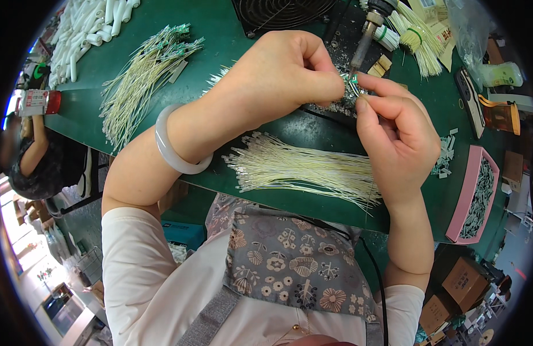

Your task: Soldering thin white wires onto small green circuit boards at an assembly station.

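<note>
Under the tip of a soldering iron (pixel 363 51), a small green circuit board (pixel 353 81) sits between my hands. My right hand (pixel 400 124) pinches the board between thumb and forefinger. Thumb and forefinger of my left hand (pixel 298 72) are pressed together just left of the board; what they grip is hidden. Below my hands lies a spread bundle of pale yellow wires (pixel 307 170) with small clear ends on the left. Farther left rests a bundle of wires with green boards (pixel 145 81) on them.
White tubes (pixel 99 32) are heaped at the far left, near a red-lidded jar (pixel 40 102). A black fan (pixel 284 14) stands at the back. On the right are a phone (pixel 470 101) and a pink tray (pixel 467 202) of small green boards. A person (pixel 33 153) sits at left.
</note>
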{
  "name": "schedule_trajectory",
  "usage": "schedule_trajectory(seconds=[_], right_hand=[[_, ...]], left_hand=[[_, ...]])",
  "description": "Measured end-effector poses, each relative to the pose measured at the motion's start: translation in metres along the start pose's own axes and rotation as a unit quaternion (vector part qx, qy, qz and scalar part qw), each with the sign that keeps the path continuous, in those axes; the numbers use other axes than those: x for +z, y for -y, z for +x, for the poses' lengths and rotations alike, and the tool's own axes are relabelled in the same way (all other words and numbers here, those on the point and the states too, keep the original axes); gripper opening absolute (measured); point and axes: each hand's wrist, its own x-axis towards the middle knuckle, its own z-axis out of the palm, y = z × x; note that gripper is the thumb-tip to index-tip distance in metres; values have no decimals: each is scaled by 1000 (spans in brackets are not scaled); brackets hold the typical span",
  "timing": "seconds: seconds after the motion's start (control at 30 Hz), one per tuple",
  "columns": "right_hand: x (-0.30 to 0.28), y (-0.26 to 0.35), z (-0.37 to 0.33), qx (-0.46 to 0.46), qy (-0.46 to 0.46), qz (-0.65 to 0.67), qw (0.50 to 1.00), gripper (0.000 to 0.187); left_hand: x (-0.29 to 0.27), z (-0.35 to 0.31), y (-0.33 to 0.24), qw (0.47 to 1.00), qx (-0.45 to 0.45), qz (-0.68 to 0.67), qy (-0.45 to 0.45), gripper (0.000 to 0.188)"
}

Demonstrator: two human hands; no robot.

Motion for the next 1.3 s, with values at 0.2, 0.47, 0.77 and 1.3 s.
schedule_trajectory(seconds=[0.2, 0.47, 0.77, 1.3], right_hand=[[1, 0, 0, 2, -3, 6, 1000, 9], [-6, 2, 1, 63, 41, 44, 996, 8], [-4, 0, -2, 104, 27, 100, 989, 6], [-3, 0, -4, 121, 39, 82, 989, 4]], left_hand=[[-2, -1, -2, 1000, -6, 2, 2, 12], [-3, 0, 0, 999, -29, 34, 12, 10], [0, -2, 3, 999, -8, 42, 7, 11], [2, -9, 6, 995, 48, 93, -2, 10]])
